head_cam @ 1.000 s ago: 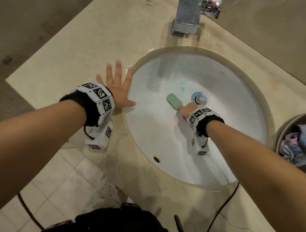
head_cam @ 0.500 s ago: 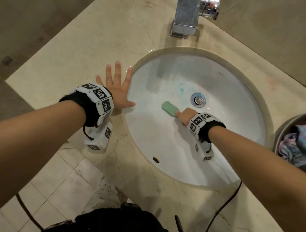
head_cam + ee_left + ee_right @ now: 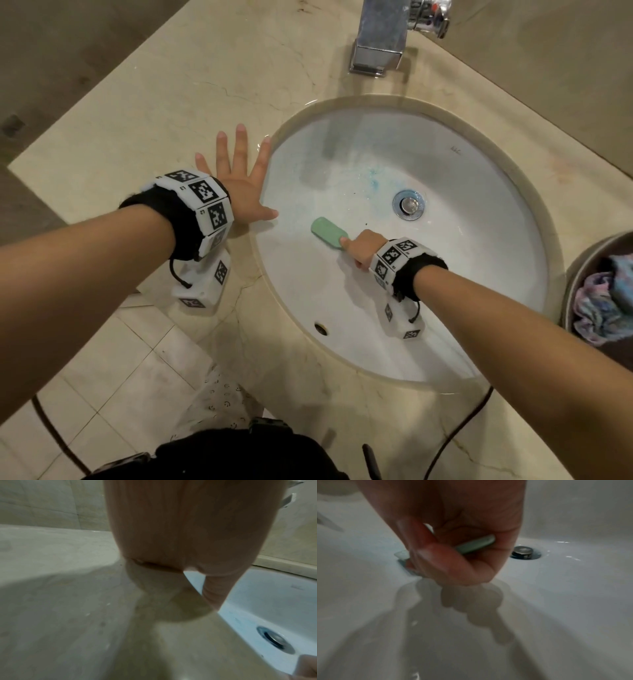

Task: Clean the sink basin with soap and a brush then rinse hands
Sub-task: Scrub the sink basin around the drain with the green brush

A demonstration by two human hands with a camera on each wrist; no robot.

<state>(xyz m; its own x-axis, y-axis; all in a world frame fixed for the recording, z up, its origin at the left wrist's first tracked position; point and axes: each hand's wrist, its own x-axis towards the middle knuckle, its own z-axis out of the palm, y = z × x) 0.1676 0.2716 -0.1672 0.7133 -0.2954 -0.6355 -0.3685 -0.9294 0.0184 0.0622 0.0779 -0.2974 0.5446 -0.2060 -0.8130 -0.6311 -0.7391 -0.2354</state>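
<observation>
R hand (image 3: 363, 250) fingers curled round green brush (image 3: 329, 231) handle, head on basin (image 3: 479, 274); L hand (image 3: 239, 185) fingers spread.

Bare white sink basin (image 3: 462, 274) at frame right, faucet (image 3: 380, 37) overhanging top centre, left hand (image 3: 239, 185) spread on basin's left rim, cloth-filled bowl (image 3: 579, 274) at right edge.

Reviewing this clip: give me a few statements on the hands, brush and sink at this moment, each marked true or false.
1. The right hand grips the green brush inside the basin. True.
2. The left hand is curled round a soap bar. False: it lies flat with fingers spread on the countertop beside the basin rim.
3. Water is running from the faucet. False: no stream shows.
4. Blue smears mark the basin near the drain. True.
5. The brush head covers the drain. False: it lies apart from the drain, nearer the left hand.
</observation>
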